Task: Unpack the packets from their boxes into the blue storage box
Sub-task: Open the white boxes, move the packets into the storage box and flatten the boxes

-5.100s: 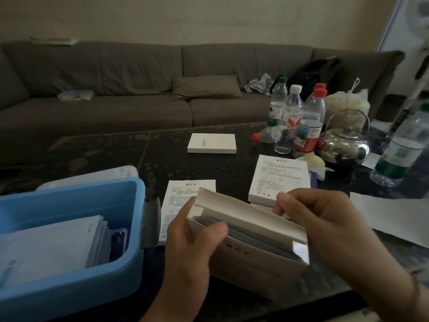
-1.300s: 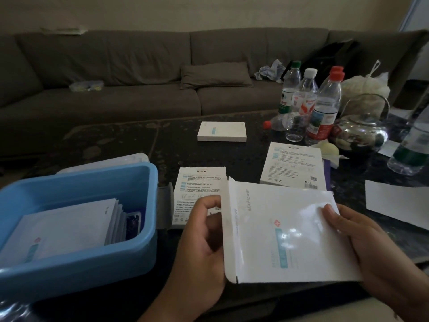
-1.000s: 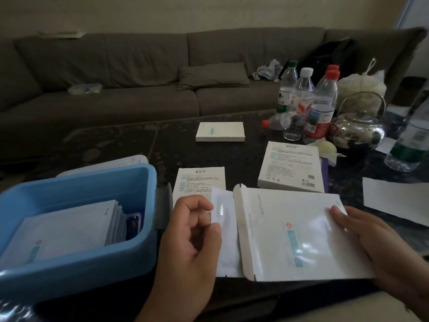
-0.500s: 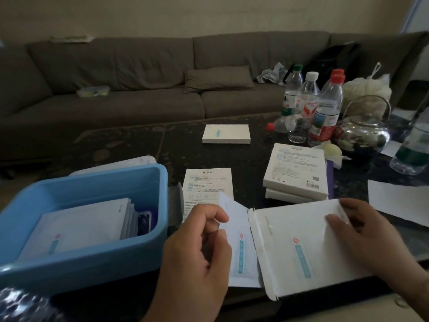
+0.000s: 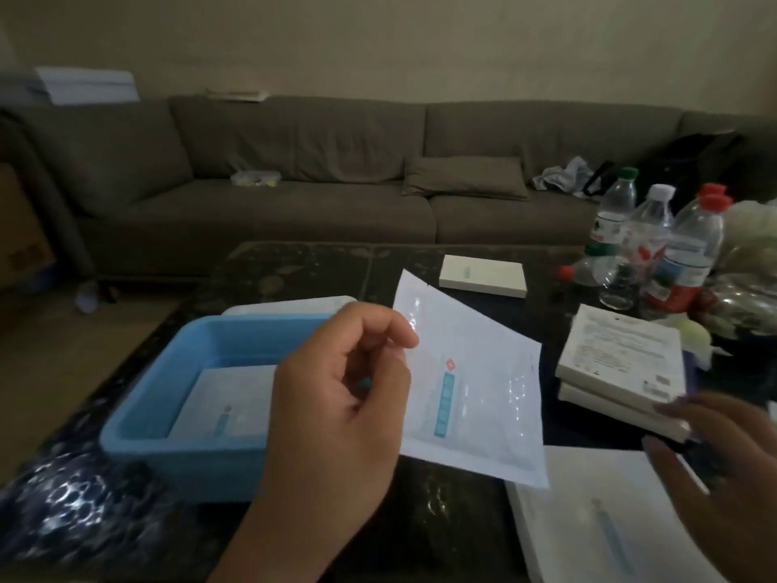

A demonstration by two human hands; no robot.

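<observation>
My left hand (image 5: 336, 418) pinches the left edge of a white packet (image 5: 471, 397) with a teal stripe and lifts it above the dark table, just right of the blue storage box (image 5: 138, 414). White packets (image 5: 223, 406) lie stacked inside that box. The flat white box (image 5: 588, 519) the packet came out of lies at the table's front right. My right hand (image 5: 723, 477) rests on its right side with fingers spread, blurred by motion.
Two white boxes (image 5: 618, 363) are stacked at the right, and another box (image 5: 483, 275) lies further back. Several water bottles (image 5: 656, 246) stand at the far right. The box's lid (image 5: 286, 305) lies behind the blue box. A brown sofa (image 5: 294, 183) runs behind the table.
My left hand has drawn the packet fully out of the box and lifted it leftward toward the blue box. The emptied box now lies flat under my right hand. My view has turned left.
</observation>
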